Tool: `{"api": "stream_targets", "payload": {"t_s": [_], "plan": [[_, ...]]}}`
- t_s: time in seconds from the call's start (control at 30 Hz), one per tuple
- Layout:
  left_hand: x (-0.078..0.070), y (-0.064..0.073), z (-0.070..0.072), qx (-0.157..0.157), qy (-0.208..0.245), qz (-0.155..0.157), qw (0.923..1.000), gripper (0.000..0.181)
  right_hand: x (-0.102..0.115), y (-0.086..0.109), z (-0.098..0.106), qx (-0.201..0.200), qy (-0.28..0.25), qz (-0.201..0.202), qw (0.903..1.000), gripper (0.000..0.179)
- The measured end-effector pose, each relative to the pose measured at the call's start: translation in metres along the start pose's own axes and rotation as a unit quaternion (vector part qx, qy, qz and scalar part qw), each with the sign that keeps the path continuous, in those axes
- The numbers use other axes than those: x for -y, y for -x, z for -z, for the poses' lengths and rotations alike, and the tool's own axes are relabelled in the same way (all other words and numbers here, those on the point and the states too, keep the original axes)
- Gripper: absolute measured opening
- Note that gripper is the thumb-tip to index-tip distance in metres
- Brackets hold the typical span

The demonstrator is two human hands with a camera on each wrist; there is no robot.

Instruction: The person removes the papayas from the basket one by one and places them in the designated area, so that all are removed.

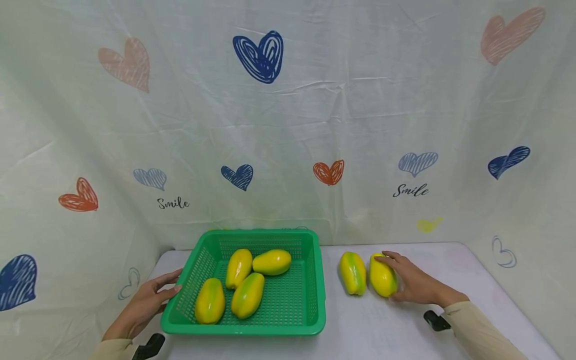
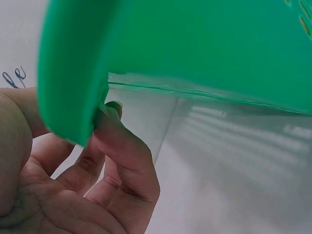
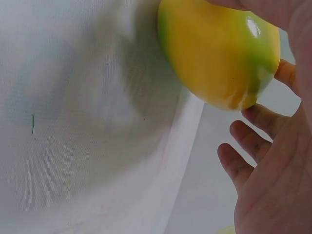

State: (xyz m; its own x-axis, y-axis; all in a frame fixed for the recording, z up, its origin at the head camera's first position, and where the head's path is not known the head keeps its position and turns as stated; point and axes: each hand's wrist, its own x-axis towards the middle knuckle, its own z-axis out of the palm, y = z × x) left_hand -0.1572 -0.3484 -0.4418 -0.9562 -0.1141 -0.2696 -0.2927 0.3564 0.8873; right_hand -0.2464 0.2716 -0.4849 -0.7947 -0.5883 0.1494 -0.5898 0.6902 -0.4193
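Observation:
My left hand (image 1: 150, 302) grips the left rim of a green plastic basket (image 1: 321, 300); in the left wrist view, curled fingers (image 2: 129, 151) come up under the basket's rim (image 2: 73, 73). Inside the basket lie several yellow-green papayas, among them one papaya (image 1: 210, 301) near the left wall. To the right of the basket, my right hand (image 1: 416, 281) holds a papaya (image 1: 381, 276) between thumb and fingers, at the table surface. The right wrist view shows this papaya (image 3: 219, 53) with fingertips touching its lower end. Another papaya (image 1: 353, 273) lies just left of it.
A white cloth covers the table (image 1: 360, 330). Behind and at both sides hangs a pale curtain (image 1: 288, 125) printed with hearts and the word Smile. The basket's right wall stands between its papayas and the two outside.

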Motion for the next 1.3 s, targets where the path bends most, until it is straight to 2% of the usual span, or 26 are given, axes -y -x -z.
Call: {"api": "stream_targets", "payload": {"t_s": [0.4, 0.83, 0.93, 1.3], "plan": [[0.002, -0.001, 0.000, -0.003, 0.003, 0.000, 1.0000, 0.065, -0.006, 0.001, -0.005, 0.008, -0.018, -0.017, 0.9997, 0.094], [0.001, -0.001, 0.000, 0.000, 0.004, 0.006, 1.0000, 0.066, -0.005, 0.004, -0.001, 0.008, -0.016, -0.062, 0.9979, 0.089], [0.001, -0.001, 0.000, -0.001, 0.004, 0.007, 1.0000, 0.066, -0.007, 0.004, -0.001, -0.002, -0.003, -0.073, 0.9973, 0.087], [0.000, -0.001, 0.001, 0.002, 0.006, 0.007, 1.0000, 0.066, -0.007, 0.002, -0.009, -0.060, 0.058, -0.074, 0.9938, 0.081]]}}
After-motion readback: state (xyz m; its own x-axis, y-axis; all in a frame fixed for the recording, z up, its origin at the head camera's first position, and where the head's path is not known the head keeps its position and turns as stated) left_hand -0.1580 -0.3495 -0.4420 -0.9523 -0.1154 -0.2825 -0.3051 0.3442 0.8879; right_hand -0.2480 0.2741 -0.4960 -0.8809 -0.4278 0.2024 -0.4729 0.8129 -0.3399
